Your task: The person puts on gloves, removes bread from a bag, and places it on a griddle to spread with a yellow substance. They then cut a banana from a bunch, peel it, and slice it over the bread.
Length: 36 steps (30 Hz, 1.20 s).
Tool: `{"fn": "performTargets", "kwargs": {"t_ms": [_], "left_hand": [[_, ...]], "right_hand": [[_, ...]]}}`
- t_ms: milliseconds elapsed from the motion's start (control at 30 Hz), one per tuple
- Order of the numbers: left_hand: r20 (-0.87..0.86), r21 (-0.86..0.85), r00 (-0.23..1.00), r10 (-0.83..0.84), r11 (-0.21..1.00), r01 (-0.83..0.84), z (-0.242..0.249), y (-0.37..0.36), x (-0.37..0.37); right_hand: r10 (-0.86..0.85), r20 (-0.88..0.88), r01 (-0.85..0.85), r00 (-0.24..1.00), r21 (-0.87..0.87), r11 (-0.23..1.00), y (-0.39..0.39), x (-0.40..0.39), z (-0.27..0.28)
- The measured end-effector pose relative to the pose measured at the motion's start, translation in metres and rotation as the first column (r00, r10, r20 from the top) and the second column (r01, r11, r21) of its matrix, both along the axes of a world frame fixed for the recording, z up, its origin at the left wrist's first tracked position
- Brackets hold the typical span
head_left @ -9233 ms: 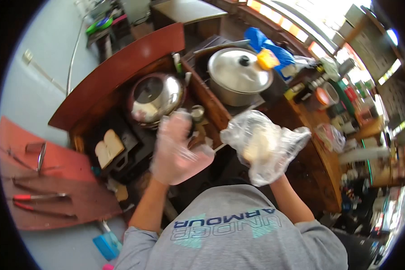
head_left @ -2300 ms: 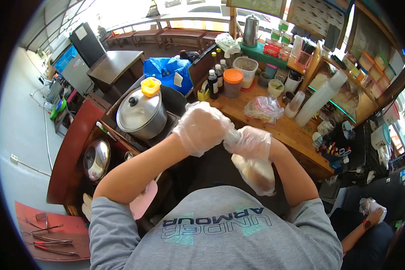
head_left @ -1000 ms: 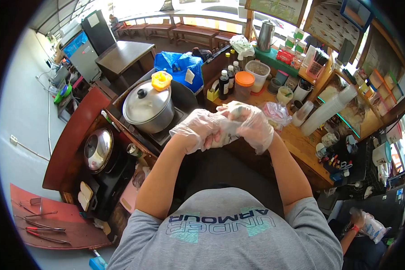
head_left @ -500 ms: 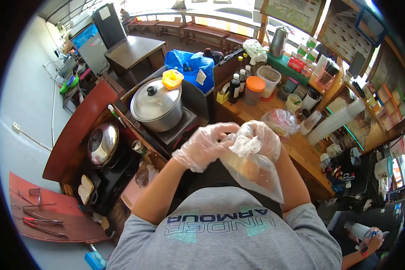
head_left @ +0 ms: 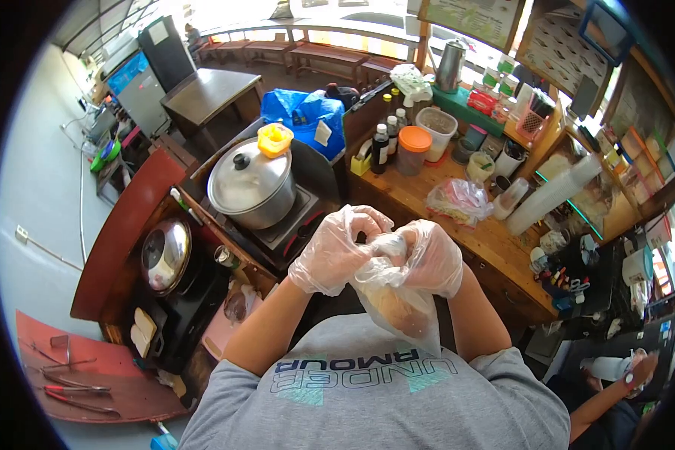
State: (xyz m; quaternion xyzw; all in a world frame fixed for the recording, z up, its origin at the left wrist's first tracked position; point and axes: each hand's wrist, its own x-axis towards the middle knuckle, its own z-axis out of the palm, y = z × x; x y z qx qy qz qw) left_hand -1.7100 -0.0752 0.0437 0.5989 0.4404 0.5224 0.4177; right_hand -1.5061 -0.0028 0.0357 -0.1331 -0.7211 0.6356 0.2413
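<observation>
A clear plastic bag [head_left: 399, 304] with something light brown inside hangs in front of my chest, its top gathered between both hands. My left hand [head_left: 337, 251], in a clear plastic glove, is closed on the bag's neck from the left. On the other side, my right hand [head_left: 432, 259], gloved the same way, has its fingers wrapped round the gathered top. The fingertips are partly hidden by the crumpled plastic.
A large lidded pot [head_left: 253, 184] stands on a stove at the left front. The wooden counter [head_left: 472, 251] holds a bag, jars, bottles and stacked cups. A pan with a shiny lid [head_left: 166, 256] sits left. A co-worker's hand [head_left: 639, 371] shows at lower right.
The bag now hangs more upright and further left, and my right hand has come lower and turned over its neck. The co-worker's hand has moved up slightly. The whole view has shifted a little.
</observation>
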Motion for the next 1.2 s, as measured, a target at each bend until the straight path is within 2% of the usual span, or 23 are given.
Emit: {"fn": "performTargets", "kwargs": {"t_ms": [100,167,200,233,267,300,367,433,500,533,633,700,767,800,867,900,933,967,1000,1033,1067,1167,1200], "left_hand": [[0.091,0.035,0.991,-0.102,0.994,0.100,-0.001,0.006,0.003],[0.166,0.001,0.979,-0.122,0.992,0.123,-0.014,0.011,0.009],[0.231,-0.025,0.966,-0.113,0.992,0.122,-0.017,0.014,0.013],[0.294,-0.052,0.950,-0.103,0.991,0.124,-0.020,0.016,0.017],[0.232,-0.088,0.971,-0.061,0.993,0.083,-0.021,0.017,0.022],[0.232,-0.089,0.970,-0.076,0.991,0.099,-0.012,0.016,0.030],[0.083,-0.073,0.994,0.068,0.995,-0.062,0.006,0.014,0.046],[-0.003,0.006,0.995,0.103,0.995,-0.103,0.003,0.016,0.064],[-0.178,0.180,0.951,0.251,0.959,-0.219,0.001,0.016,0.079],[-0.179,0.181,0.953,0.244,0.960,-0.212,0.001,0.017,0.082],[-0.425,0.411,0.859,0.287,0.906,-0.100,0.002,0.022,0.090],[-0.481,0.378,0.848,0.225,0.925,-0.031,0.003,0.026,0.093],[-0.550,0.452,0.809,0.207,0.888,0.080,0.009,0.032,0.099],[-0.551,0.450,0.811,0.196,0.888,0.091,0.008,0.036,0.103],[-0.398,0.220,0.906,0.144,0.974,-0.058,0.007,0.048,0.111],[-0.314,0.085,0.940,0.132,0.990,-0.111,0.007,0.054,0.116],[-0.266,0.029,0.962,0.059,0.998,-0.053,0.006,0.060,0.119],[-0.212,-0.026,0.977,-0.015,1.000,0.010,0.006,0.066,0.123],[-0.211,-0.031,0.977,-0.035,0.999,0.029,0.003,0.072,0.129],[-0.323,-0.075,0.942,-0.087,0.995,0.066,-0.002,0.077,0.136],[-0.429,-0.119,0.892,-0.141,0.988,0.098,-0.007,0.083,0.143],[-0.375,-0.113,0.893,-0.250,0.968,0.224,-0.028,0.091,0.167],[-0.416,-0.165,0.867,-0.273,0.961,0.223,-0.025,0.093,0.177]], "right_hand": [[-0.175,0.116,0.170,0.978,0.051,0.984,-0.008,0.010,0.005],[-0.440,0.082,0.434,0.894,0.086,0.897,-0.013,0.015,-0.001],[-0.449,0.083,0.443,0.890,0.085,0.893,-0.015,0.015,0.000],[-0.594,0.066,0.577,0.802,0.172,0.799,-0.018,0.014,0.002],[-0.721,0.035,0.692,0.692,0.255,0.676,-0.020,0.014,0.003],[-0.732,0.036,0.702,0.680,0.254,0.665,-0.019,0.014,0.003],[-0.842,0.004,0.769,0.540,0.405,0.495,-0.011,0.015,0.001],[-0.864,-0.058,0.782,0.500,0.459,0.422,-0.006,0.017,-0.010],[-0.880,-0.069,0.807,0.470,0.438,0.396,-0.002,0.021,-0.014],[-0.882,-0.103,0.800,0.459,0.479,0.360,-0.002,0.024,-0.016],[-0.891,-0.150,0.824,0.429,0.469,0.318,0.002,0.035,-0.023],[-0.908,-0.136,0.844,0.396,0.443,0.301,0.004,0.045,-0.032],[-0.924,-0.125,0.864,0.360,0.418,0.280,0.006,0.057,-0.037],[-0.913,-0.188,0.859,0.362,0.448,0.248,0.006,0.064,-0.039],[-0.902,-0.248,0.856,0.352,0.474,0.204,0.010,0.082,-0.046],[-0.849,-0.292,0.818,0.441,0.520,0.246,0.015,0.093,-0.051],[-0.786,-0.326,0.774,0.525,0.567,0.281,0.017,0.104,-0.055],[-0.797,-0.323,0.779,0.510,0.566,0.269,0.018,0.115,-0.057],[-0.764,-0.296,0.719,0.573,0.629,0.295,0.017,0.125,-0.055],[-0.730,-0.262,0.652,0.632,0.688,0.318,0.015,0.135,-0.054],[-0.743,-0.256,0.657,0.618,0.688,0.310,0.014,0.146,-0.062],[-0.747,-0.188,0.642,0.637,0.666,0.379,0.007,0.172,-0.098],[-0.777,-0.181,0.729,0.602,0.522,0.443,0.002,0.178,-0.108]]}}
